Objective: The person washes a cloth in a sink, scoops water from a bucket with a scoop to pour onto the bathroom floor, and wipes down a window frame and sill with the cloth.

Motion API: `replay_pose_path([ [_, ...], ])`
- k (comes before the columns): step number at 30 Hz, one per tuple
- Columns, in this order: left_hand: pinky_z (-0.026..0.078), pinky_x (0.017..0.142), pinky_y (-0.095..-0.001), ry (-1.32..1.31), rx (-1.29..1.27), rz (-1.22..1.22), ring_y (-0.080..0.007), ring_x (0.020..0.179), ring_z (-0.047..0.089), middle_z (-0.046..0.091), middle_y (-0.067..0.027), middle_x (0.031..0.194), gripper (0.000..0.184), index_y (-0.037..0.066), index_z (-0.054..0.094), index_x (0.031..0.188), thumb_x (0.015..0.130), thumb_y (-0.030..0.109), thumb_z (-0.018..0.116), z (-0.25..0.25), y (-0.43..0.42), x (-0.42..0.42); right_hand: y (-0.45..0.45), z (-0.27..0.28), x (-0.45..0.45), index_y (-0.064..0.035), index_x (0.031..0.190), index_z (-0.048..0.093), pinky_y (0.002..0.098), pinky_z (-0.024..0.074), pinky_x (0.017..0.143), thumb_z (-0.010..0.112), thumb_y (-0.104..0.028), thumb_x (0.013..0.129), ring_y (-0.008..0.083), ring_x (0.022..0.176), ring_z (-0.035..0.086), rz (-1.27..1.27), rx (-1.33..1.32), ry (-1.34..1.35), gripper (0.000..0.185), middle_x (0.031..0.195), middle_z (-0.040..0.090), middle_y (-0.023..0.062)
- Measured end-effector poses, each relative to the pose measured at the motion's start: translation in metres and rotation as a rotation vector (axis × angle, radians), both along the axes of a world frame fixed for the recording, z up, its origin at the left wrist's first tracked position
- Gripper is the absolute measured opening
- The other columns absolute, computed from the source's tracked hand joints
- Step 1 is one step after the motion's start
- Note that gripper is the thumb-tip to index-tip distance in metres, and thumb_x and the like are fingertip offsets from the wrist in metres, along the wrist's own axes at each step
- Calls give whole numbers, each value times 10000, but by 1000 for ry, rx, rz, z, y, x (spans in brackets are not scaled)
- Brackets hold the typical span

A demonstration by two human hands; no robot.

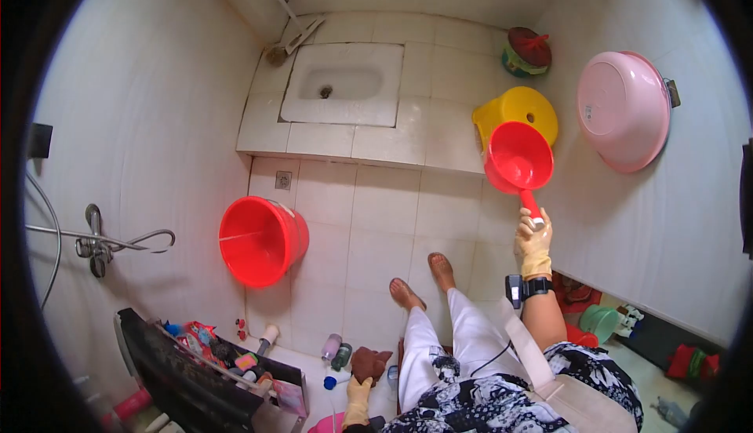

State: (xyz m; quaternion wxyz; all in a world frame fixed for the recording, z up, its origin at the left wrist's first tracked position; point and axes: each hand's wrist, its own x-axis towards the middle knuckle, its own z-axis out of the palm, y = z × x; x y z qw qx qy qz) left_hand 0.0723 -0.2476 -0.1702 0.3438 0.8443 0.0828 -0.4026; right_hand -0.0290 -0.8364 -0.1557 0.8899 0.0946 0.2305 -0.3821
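My right hand (535,238), in a pale yellow rubber glove, is closed around the handle of a red water dipper (502,168). From above, the dipper's bowl overlaps a yellow plastic stool (524,102). Low in the view, my left hand (358,402), also gloved, is closed on a brown cloth (371,364). Beside the cloth are a dark green bottle (341,357) and a pale purple bottle (331,347). A red bucket (263,241) on the tiled floor lies to the left, its open mouth facing the camera.
A squat toilet (345,84) is set in the raised step ahead. A pink basin (623,111) hangs on the right wall. The left wall bears a tap (96,241) with a hose. A black rack (188,374) full of small items is at the lower left.
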Motion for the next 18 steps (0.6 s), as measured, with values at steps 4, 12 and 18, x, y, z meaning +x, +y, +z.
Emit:
replay_pose_path([
  [4,451,741,-353,15,0,-44,-298,879,590,618,-173,940,401,24,557,1039,695,205,656,-4,10,0,27,20,-56,19,1025,385,223,361,418,461,-274,858,122,524,429,-9,15,162,346,845,508,134],
  [12,449,748,-343,61,-115,65,-296,880,588,617,-168,951,367,14,566,1008,694,180,658,-11,24,-4,62,4,-141,-47,936,471,207,389,420,546,-247,795,145,536,505,-9,66,848,256,779,571,119],
  [18,448,757,-342,93,-36,74,-270,873,590,622,-153,945,395,12,563,1026,680,170,668,-21,44,-8,22,-72,-86,-83,781,452,244,398,381,557,-201,777,167,478,497,-238,142,1005,157,586,491,53],
])
